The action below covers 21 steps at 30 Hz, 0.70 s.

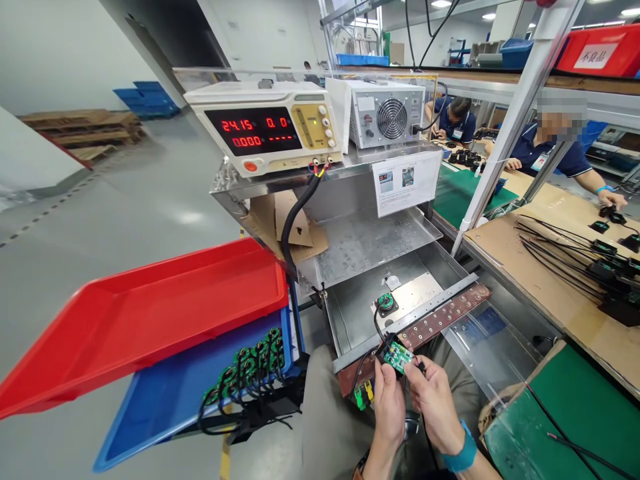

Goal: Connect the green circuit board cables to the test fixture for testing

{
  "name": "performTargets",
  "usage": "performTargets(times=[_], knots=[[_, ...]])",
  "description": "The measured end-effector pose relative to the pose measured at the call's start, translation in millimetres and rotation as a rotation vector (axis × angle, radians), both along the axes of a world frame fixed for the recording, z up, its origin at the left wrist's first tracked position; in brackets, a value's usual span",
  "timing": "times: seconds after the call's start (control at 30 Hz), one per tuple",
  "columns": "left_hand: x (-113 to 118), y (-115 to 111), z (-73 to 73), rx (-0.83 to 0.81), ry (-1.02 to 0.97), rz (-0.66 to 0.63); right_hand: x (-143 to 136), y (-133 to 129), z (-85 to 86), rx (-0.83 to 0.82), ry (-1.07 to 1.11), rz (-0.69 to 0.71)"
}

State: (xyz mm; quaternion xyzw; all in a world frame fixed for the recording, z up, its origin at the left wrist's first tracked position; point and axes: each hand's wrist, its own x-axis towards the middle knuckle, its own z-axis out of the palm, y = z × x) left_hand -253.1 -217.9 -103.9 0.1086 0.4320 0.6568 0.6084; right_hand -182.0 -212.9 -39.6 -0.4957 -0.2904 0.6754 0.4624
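Both of my hands hold a small green circuit board (398,357) in a black housing, low in the middle of the view. My left hand (389,400) grips its left side and my right hand (436,399) pinches its right edge. A black wire runs from the board up to a round green and black part (385,303) lying on the metal tray (350,320). A brown strip with holes (445,313) lies along the tray's front edge, just above my hands. Green and yellow connectors (364,395) hang below the board.
A red tray (150,313) rests tilted on a blue tray (165,400) holding several wired green boards (250,363) at left. A power supply (265,127) showing 24.15 stands on the shelf above. Two people work at a bench (550,267) at right with black cables.
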Motion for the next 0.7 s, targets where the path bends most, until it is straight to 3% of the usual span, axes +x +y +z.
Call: performTargets(times=[0.23, 0.33, 0.43, 0.57, 0.7], knots=[[3.4, 0.0, -5.6, -0.048, -0.138, 0.067, 14.2, 21.4, -9.3, 0.251, -0.529, 0.187], [3.3, 1.7, -4.7, -0.038, -0.096, 0.056, 15.5, 25.3, -10.3, 0.279, -0.618, 0.245], [1.1, 4.4, 3.1, -0.011, 0.008, 0.046, 15.2, 21.2, -5.8, 0.217, -0.511, 0.301], [0.2, 2.0, 19.0, -0.040, 0.025, 0.022, 21.3, 9.8, 10.0, 0.062, -0.155, 0.406], [4.6, -4.3, 30.5, -0.086, 0.010, -0.009, 31.5, 0.9, 18.3, -0.045, -0.013, 0.382]])
